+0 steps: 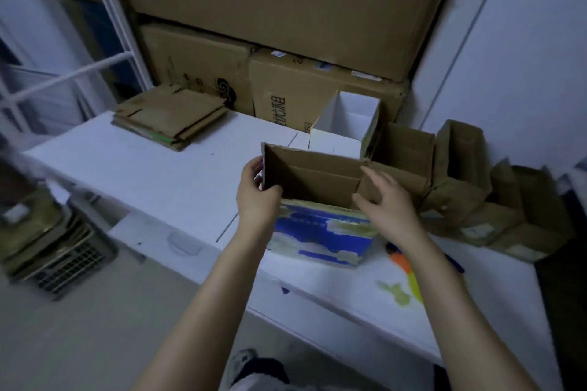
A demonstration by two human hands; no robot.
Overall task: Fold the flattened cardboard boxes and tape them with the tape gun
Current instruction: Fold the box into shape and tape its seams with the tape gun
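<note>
Box in work: the blue-printed cardboard box (317,232) stands opened on the tabletop (143,174), its top not closed
Left hand (257,197): it grips the left wall of the box
Right hand (386,200): straight fingers press on the right wall
Done: several opened boxes (460,152) stand at the right
To do: a stack of flattened boxes (171,117) waits behind; we judge the taping of this box is not yet done
</note>
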